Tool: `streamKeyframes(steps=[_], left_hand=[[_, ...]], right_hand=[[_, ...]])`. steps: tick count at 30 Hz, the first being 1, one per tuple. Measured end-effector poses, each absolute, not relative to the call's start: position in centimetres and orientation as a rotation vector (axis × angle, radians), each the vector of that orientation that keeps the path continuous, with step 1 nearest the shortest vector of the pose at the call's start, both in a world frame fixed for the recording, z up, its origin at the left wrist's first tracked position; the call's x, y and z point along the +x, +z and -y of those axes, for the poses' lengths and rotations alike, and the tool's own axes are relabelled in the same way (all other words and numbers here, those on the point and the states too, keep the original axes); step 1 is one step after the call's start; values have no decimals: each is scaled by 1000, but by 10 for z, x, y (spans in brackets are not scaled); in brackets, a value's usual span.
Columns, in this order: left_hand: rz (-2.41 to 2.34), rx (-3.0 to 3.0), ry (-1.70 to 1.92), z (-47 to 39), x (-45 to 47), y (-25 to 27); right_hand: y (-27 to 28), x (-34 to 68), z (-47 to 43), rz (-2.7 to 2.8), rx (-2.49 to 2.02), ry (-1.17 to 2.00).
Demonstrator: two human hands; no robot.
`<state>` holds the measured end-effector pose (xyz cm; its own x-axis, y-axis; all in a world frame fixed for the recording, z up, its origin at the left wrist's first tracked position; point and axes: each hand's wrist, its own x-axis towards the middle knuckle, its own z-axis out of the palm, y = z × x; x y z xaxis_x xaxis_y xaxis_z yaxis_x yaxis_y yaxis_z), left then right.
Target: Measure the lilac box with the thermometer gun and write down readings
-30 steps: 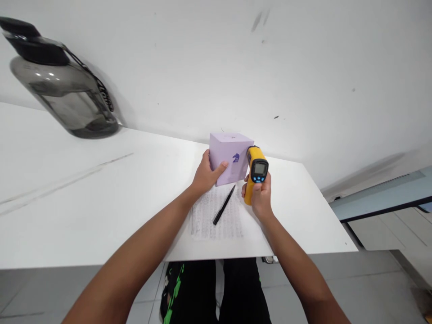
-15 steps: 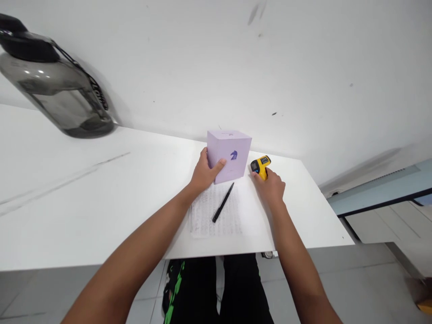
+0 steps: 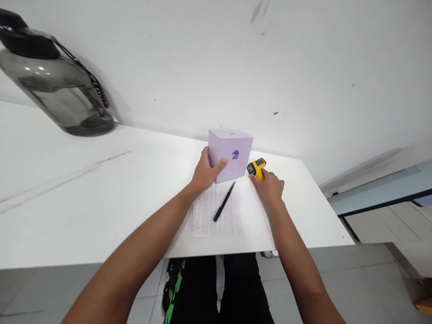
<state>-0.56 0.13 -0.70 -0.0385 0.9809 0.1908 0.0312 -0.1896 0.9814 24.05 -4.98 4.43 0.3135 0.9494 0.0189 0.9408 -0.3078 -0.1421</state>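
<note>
A light purple box (image 3: 236,164) with a dark horse-head mark stands at the back of the white table. My left hand (image 3: 206,172) grips its left side, thumb across the front face. To the right of the box, my right hand (image 3: 270,185) is closed around the handle of a yellow and black infrared thermometer (image 3: 258,167), low over the tabletop. In front of the box a black pen (image 3: 224,201) lies slantwise on a sheet of paper (image 3: 204,216) covered in faint writing.
A large grey see-through water bottle (image 3: 67,99) with a black lid stands at the back left. The white wall (image 3: 202,58) rises right behind the table (image 3: 101,202). The table's right edge slopes down past my right arm, with tiled floor below.
The thermometer in my right hand has shifted slightly left, closer to the box, and its head has tilted a little. My left hand keeps its hold on the box.
</note>
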Motion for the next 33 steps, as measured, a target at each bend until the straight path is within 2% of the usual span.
streamKeyframes(steps=[3,7,10,13,16,20,27,30,33], left_hand=[[-1163,1355,1360,-1,-6,-6],[-1157,1355,1370,-2,-6,-6],[-1148,1352,1382,-3,-5,-7],[-1141,1369,1396,-3,-5,-7],[-1148,1379,1407,-4,-5,-9],[-1142,1379,1424,-6,-6,-12],[-1163,1392,1412,-4,-9,-10],[-1158,1413,1408,-3,-10,-9],[-1159,1415,1398,-3,-10,-9]], right_hand=[[43,240,50,1736,-2436,86],[46,238,59,1770,-2316,-158],[55,229,74,2156,-2033,-271],[63,213,85,2760,-1702,-184],[66,203,84,3030,-1562,-208],[62,208,75,3105,-1428,-283],[43,201,63,3114,-1299,-231],[35,202,61,3033,-1246,-101],[31,228,71,2710,-1267,132]])
